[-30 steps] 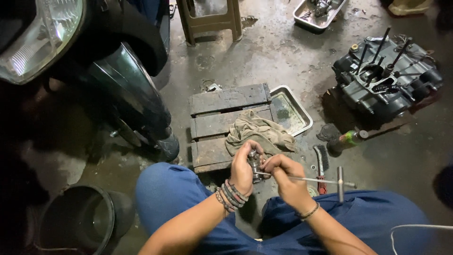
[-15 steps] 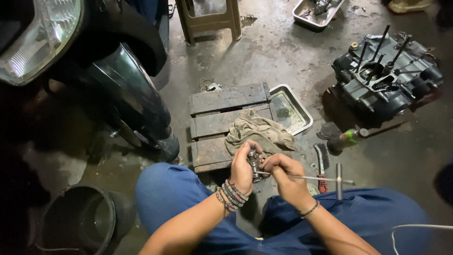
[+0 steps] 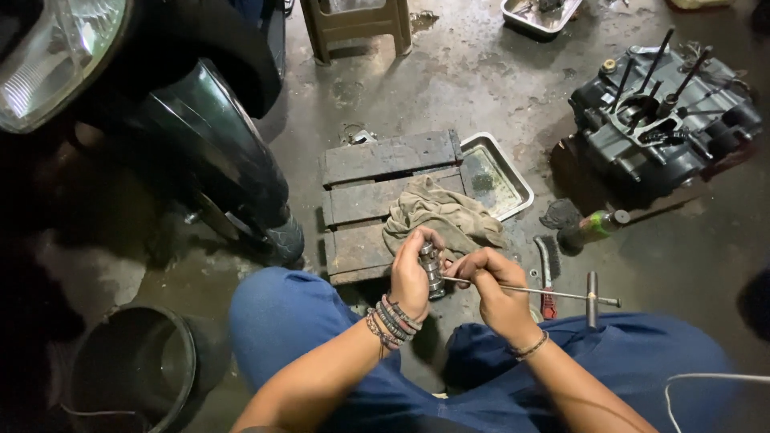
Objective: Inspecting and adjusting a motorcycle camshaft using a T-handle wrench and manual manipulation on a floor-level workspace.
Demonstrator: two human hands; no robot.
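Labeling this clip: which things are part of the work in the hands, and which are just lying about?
In hand:
left hand gripping a small metal part
right hand holding a T-handle wrench against that part

Lying about:
rag on a wooden pallet
metal tray
wire brush
engine case
bottle
black bucket
scooter

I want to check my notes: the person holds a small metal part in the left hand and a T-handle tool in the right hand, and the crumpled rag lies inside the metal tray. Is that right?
Not quite. In the head view the crumpled rag lies on the wooden pallet, beside the metal tray, not inside it. The rest holds: the left hand holds the small metal part, the right hand the T-handle tool.
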